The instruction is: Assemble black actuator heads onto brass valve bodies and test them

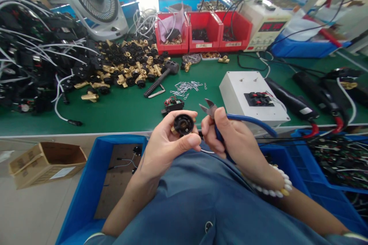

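Note:
My left hand (166,141) is closed round a brass valve fitting with a round black cap (183,124), its hollow face turned up toward me. Close beside it, my right hand (232,134) grips a pair of diagonal cutters (250,119) with blue handles. The cutter jaws point up and left, slightly parted, with nothing between them. Just beyond my left hand, a small black housing with a circuit board and red wires (172,104) lies on the green bench mat (201,103). A pile of small metal clips (186,87) is farther back.
A hammer (163,77) and hex key (157,92) lie near piled brass fittings (132,65). Red bins (204,46), a power supply (267,26) and a fan (94,0) stand behind. A grey switch box (238,88) is at right; blue crates (86,183) sit below the bench edge.

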The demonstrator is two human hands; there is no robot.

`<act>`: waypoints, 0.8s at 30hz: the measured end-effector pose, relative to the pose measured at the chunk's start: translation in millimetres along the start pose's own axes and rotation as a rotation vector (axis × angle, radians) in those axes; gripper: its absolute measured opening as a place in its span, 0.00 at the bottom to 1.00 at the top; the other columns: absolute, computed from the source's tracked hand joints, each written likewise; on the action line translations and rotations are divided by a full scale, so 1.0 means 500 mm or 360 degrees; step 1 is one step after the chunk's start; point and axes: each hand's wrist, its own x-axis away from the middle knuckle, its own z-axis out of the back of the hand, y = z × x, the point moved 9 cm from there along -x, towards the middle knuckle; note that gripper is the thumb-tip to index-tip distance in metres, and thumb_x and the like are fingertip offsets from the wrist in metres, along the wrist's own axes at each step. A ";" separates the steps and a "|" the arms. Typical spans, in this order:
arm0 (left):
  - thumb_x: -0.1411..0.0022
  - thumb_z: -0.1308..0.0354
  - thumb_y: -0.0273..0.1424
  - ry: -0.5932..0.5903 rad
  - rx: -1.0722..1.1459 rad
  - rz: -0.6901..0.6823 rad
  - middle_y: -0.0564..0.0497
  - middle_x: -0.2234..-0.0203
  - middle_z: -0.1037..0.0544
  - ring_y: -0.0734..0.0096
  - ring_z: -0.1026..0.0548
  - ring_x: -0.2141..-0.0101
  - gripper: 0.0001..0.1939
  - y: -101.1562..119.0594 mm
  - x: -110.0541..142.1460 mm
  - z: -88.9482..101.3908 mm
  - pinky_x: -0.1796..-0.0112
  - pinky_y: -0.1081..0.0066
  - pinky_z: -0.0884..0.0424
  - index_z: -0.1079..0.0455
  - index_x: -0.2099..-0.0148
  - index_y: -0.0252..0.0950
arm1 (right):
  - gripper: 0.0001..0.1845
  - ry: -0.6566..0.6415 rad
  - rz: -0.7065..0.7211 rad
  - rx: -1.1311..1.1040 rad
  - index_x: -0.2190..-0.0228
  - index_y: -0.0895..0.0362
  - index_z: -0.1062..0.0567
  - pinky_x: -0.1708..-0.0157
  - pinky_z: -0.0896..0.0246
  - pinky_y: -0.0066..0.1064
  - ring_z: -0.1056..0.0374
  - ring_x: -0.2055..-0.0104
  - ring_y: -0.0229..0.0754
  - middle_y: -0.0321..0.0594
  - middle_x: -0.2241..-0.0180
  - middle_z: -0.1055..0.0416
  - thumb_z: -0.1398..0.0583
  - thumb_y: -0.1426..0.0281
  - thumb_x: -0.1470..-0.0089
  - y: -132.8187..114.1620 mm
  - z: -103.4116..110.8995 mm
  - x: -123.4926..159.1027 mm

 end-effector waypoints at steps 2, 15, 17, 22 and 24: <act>0.40 0.29 0.38 -0.0053 0.0096 0.0100 0.54 0.65 0.22 0.77 0.23 0.72 0.18 -0.007 0.003 -0.007 0.71 0.77 0.23 0.26 0.50 0.40 | 0.29 0.0040 -0.0090 0.0410 0.72 0.57 0.30 0.80 0.49 0.25 0.45 0.84 0.32 0.29 0.86 0.42 0.51 0.48 0.31 0.030 0.029 -0.032; 0.35 0.35 0.41 -0.0072 -0.0041 -0.0006 0.55 0.56 0.19 0.81 0.20 0.70 0.14 0.025 0.022 -0.030 0.63 0.79 0.23 0.26 0.50 0.43 | 0.19 0.0378 -0.0282 0.1567 0.48 0.66 0.25 0.44 0.38 0.46 0.30 0.45 0.58 0.60 0.48 0.28 0.41 0.68 0.36 0.108 0.125 -0.091; 0.36 0.33 0.42 0.0014 -0.0277 -0.0088 0.54 0.56 0.19 0.76 0.19 0.62 0.15 0.032 0.021 -0.023 0.57 0.77 0.24 0.26 0.50 0.42 | 0.17 0.0357 -0.0048 0.1232 0.52 0.63 0.23 0.44 0.36 0.43 0.30 0.47 0.53 0.55 0.51 0.27 0.41 0.64 0.36 0.090 0.103 -0.077; 0.38 0.33 0.45 0.0188 -0.0764 -0.0472 0.49 0.47 0.21 0.64 0.26 0.43 0.19 0.060 0.017 -0.015 0.43 0.69 0.30 0.26 0.49 0.42 | 0.34 -0.0396 0.0144 -0.0491 0.43 0.51 0.29 0.52 0.28 0.34 0.27 0.52 0.42 0.42 0.52 0.25 0.35 0.47 0.44 0.069 -0.034 -0.004; 0.34 0.39 0.49 0.0088 -0.0896 -0.0546 0.45 0.44 0.24 0.61 0.28 0.40 0.22 0.059 0.009 -0.025 0.41 0.65 0.32 0.27 0.47 0.39 | 0.33 -0.0423 0.0030 -0.0765 0.44 0.49 0.29 0.52 0.28 0.32 0.27 0.54 0.39 0.39 0.53 0.25 0.29 0.54 0.49 0.071 -0.055 0.013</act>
